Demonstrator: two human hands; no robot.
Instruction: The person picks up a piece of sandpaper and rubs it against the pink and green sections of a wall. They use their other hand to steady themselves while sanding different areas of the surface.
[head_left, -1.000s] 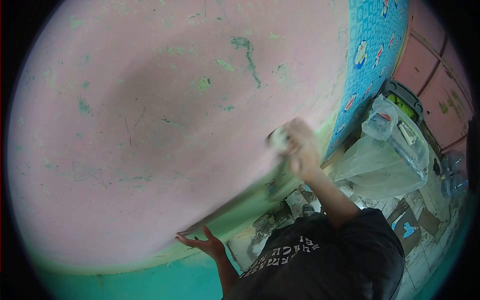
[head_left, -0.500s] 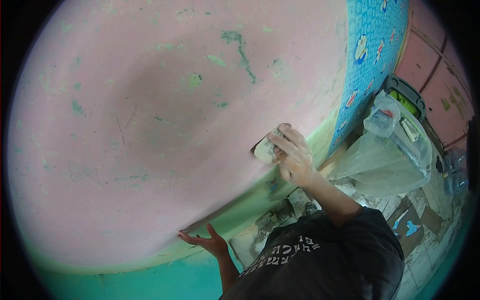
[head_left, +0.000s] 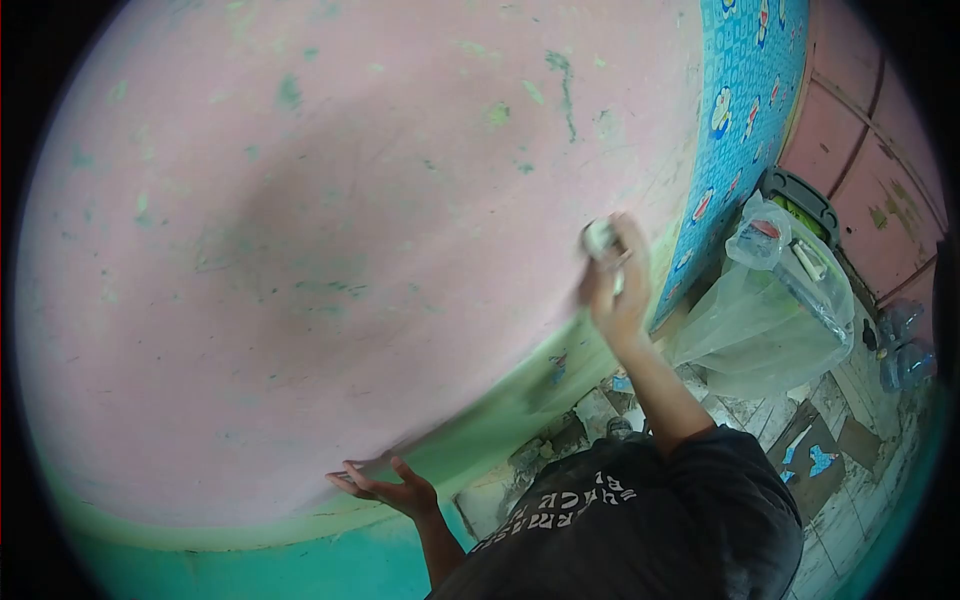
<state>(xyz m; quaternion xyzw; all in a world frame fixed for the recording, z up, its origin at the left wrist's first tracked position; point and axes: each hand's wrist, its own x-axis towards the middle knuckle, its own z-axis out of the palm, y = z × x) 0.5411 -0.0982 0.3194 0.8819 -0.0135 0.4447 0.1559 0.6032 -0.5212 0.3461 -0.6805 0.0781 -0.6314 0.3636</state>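
Observation:
My right hand [head_left: 620, 290] is closed around a pale sanding block [head_left: 600, 238], holding it at the pink wall [head_left: 430, 330] near the wall's right side. Motion blurs the hand and block, so their exact contact with the wall cannot be made out. Lower down, my left hand [head_left: 388, 490] has its fingers spread, with the fingertips at the lower part of the pink surface. It holds nothing. Green marks and scuffs dot the pink paint, and a green band [head_left: 530, 390] runs beneath it.
Blue patterned wallpaper [head_left: 722, 110] covers the strip on the right, beside a pink door [head_left: 850, 120]. Below it stands a plastic-covered container [head_left: 770, 330] with items on top. Rubble [head_left: 545, 440] and a dark board [head_left: 808, 455] lie on the tiled floor.
My right hand has moved up and to the right with the sanding block. The view has shifted, and my left hand appears slightly lower and further left, its fingers still spread.

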